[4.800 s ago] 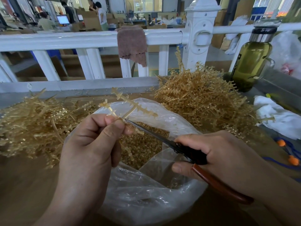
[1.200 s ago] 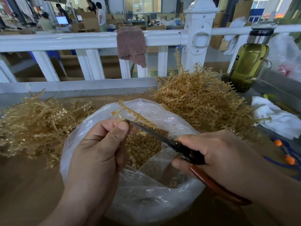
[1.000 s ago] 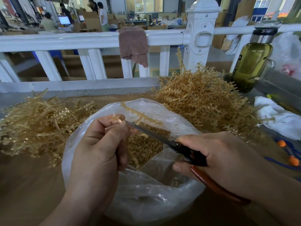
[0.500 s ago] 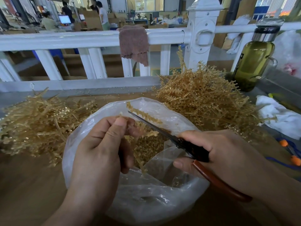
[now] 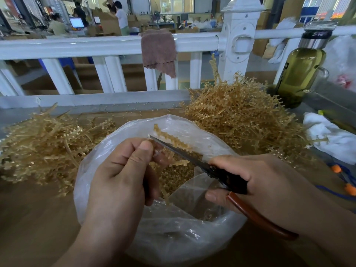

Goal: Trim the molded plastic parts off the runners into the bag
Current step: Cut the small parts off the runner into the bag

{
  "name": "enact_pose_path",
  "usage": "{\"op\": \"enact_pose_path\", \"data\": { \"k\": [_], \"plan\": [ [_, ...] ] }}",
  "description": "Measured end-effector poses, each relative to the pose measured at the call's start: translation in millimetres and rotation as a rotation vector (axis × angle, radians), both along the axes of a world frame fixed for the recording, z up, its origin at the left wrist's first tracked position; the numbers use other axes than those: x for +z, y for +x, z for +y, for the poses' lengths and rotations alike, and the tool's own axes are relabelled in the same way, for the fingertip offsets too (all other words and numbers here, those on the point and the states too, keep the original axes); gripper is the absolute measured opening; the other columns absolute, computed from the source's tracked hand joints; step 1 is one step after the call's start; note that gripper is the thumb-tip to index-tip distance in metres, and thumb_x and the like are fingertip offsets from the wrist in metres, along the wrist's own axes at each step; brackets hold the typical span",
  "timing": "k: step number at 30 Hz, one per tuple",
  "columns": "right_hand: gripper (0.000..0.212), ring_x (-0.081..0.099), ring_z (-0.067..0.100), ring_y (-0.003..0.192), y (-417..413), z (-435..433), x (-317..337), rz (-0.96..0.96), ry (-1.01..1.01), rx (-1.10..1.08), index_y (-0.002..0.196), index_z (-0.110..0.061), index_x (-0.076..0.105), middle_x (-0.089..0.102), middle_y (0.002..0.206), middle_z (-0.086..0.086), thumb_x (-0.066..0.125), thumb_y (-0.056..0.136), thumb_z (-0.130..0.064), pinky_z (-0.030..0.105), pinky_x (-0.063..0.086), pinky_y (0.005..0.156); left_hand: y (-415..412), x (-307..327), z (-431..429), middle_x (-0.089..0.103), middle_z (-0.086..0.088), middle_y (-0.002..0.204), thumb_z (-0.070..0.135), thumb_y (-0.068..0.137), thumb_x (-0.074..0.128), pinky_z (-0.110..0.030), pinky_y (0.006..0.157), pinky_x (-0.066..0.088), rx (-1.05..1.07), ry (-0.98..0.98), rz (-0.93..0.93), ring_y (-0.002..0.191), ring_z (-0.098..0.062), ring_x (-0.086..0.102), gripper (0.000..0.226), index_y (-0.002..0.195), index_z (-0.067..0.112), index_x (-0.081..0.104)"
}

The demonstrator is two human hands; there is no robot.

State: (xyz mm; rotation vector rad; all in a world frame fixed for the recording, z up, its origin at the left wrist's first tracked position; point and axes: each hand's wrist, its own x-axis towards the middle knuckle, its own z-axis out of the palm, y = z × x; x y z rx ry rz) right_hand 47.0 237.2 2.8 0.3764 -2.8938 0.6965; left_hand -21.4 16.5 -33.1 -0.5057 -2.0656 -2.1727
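Observation:
My left hand (image 5: 123, 170) pinches a tan plastic runner (image 5: 171, 139) over the open clear bag (image 5: 173, 234). One branch of the runner sticks up past my thumb, another hangs down into the bag. My right hand (image 5: 265, 184) grips scissors (image 5: 221, 172) with black and red-brown handles. The blades lie across the runner, their tip right by my left thumb. Loose tan trimmed parts (image 5: 173, 176) fill the bottom of the bag.
A heap of tan runners (image 5: 240, 116) lies behind the bag on the right, another heap (image 5: 44, 145) on the left. A white railing (image 5: 96, 47) with a brown cloth (image 5: 159, 51) bounds the back. An olive bottle (image 5: 300, 72) and white rag (image 5: 331, 137) sit at right.
The runner has turned in my left hand and sunk lower over the bag. The scissor blades have slid further along it, up to my left thumb.

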Motion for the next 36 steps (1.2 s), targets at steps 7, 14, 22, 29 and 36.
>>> {"op": "enact_pose_path", "data": {
  "k": [7,14,22,29,36],
  "plan": [
    [0.048,0.059,-0.003,0.072,0.3,-0.2,-2.3,0.047,0.060,-0.009,0.107,-0.040,0.060,0.062,0.076,-0.022,0.042,0.080,-0.077,0.013,0.046,0.068,2.3,0.1,-0.8,0.059,-0.020,0.058,0.054,0.090,0.054,-0.023,0.041,0.035,0.033,-0.043,0.027,0.040,-0.020,0.045,0.040,0.084,0.019,0.072],
    [0.052,0.060,-0.001,0.071,-0.3,-0.8,-2.9,0.053,0.082,-0.022,0.109,-0.039,0.059,0.064,0.079,-0.021,0.039,0.081,-0.078,0.021,0.049,0.065,5.0,2.9,1.5,0.054,-0.011,0.047,0.044,0.095,0.051,-0.018,0.039,0.036,0.075,-0.089,0.060,0.037,-0.014,0.045,0.035,0.078,0.020,0.072],
    [0.042,0.058,0.004,0.065,-1.3,-1.4,-4.3,0.081,0.057,0.001,0.095,-0.035,0.062,0.058,0.068,-0.018,0.046,0.083,-0.072,0.020,0.045,0.060,6.2,3.8,3.5,0.051,-0.006,0.042,0.043,0.094,0.053,-0.016,0.039,0.034,0.094,-0.096,0.071,0.036,-0.013,0.044,0.033,0.078,0.020,0.072],
    [0.038,0.054,0.004,0.059,-1.1,-3.5,-5.5,0.104,0.046,0.017,0.091,-0.033,0.062,0.052,0.061,-0.017,0.048,0.085,-0.068,0.017,0.040,0.052,5.1,2.6,2.1,0.058,-0.012,0.050,0.051,0.091,0.054,-0.019,0.039,0.035,0.080,-0.097,0.079,0.037,-0.018,0.046,0.036,0.080,0.022,0.072],
    [0.037,0.055,0.005,0.061,-1.1,-3.2,-4.3,0.105,0.038,0.016,0.090,-0.034,0.061,0.052,0.061,-0.016,0.048,0.085,-0.069,0.016,0.039,0.052,5.8,2.7,3.8,0.061,-0.015,0.055,0.049,0.091,0.054,-0.020,0.039,0.036,0.076,-0.078,0.094,0.037,-0.015,0.047,0.035,0.081,0.020,0.072]
  ]
}}
